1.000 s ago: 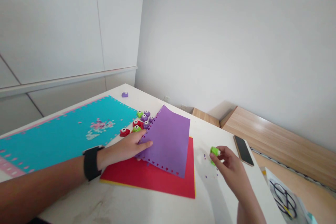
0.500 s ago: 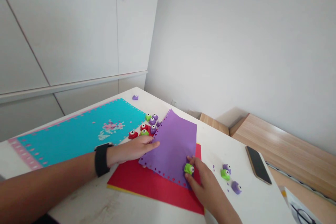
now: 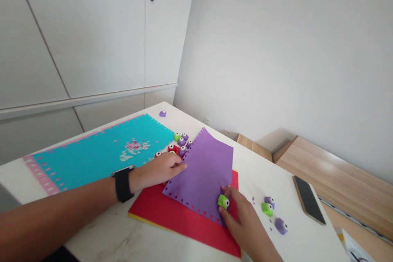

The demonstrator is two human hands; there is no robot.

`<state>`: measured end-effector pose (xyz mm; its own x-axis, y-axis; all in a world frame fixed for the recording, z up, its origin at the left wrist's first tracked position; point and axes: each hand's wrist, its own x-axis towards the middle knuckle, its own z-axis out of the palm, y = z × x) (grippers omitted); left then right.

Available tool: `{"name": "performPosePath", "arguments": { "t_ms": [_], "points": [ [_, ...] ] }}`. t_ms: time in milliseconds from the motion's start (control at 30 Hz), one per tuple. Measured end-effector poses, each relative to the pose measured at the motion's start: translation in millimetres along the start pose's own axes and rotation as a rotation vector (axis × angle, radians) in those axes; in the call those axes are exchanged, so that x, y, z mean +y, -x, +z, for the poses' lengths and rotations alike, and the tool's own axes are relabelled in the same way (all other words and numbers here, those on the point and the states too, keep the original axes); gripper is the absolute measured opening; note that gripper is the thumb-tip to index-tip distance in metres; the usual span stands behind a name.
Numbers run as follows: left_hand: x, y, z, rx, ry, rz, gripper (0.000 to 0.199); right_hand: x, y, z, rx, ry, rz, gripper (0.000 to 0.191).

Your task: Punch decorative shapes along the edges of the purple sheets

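A purple sheet of paper (image 3: 205,168) with small punched holes along its left and lower edges lies tilted over a red sheet (image 3: 184,221). My left hand (image 3: 162,168), a dark watch on its wrist, is closed on the sheet's left edge, thumb on top. At the lower right edge, my right hand (image 3: 242,213) grips a green craft punch (image 3: 223,201) between thumb and fingers. The punch sits on the purple paper's edge; whether it is pressed down I cannot tell. Beyond my left hand stand several purple punches (image 3: 181,141), a red punch (image 3: 172,148) and a green one.
A blue sheet (image 3: 101,151) with a punched border lies left over a pink sheet (image 3: 39,176), bearing paper bits (image 3: 135,146). To the right are another green punch (image 3: 267,209), a purple punch (image 3: 281,225) and a phone (image 3: 308,200). A wall borders the white table (image 3: 107,237).
The view has shifted slightly, so everything sits a little further right. My left hand now covers more of the red and green punches behind it. Both hands keep their hold.
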<state>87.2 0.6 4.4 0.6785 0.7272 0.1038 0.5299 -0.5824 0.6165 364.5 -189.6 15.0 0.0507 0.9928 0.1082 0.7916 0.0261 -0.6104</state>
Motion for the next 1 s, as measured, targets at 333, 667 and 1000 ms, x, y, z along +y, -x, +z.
{"name": "performPosePath", "arguments": {
  "t_ms": [333,667,1000],
  "points": [
    [15.9,-2.3,4.9,0.083,0.316,-0.122,0.055,-2.1,1.8,10.8,0.060,0.041,-0.077,0.043],
    [11.5,-6.1,9.5,0.044,0.266,-0.084,0.045,-20.9,-10.7,43.0,-0.045,0.110,-0.184,0.054],
    [0.6,-9.7,9.1,0.045,0.051,-0.017,0.038,-20.3,-12.0,31.9,0.140,-0.181,-0.007,0.028]
  ]
}}
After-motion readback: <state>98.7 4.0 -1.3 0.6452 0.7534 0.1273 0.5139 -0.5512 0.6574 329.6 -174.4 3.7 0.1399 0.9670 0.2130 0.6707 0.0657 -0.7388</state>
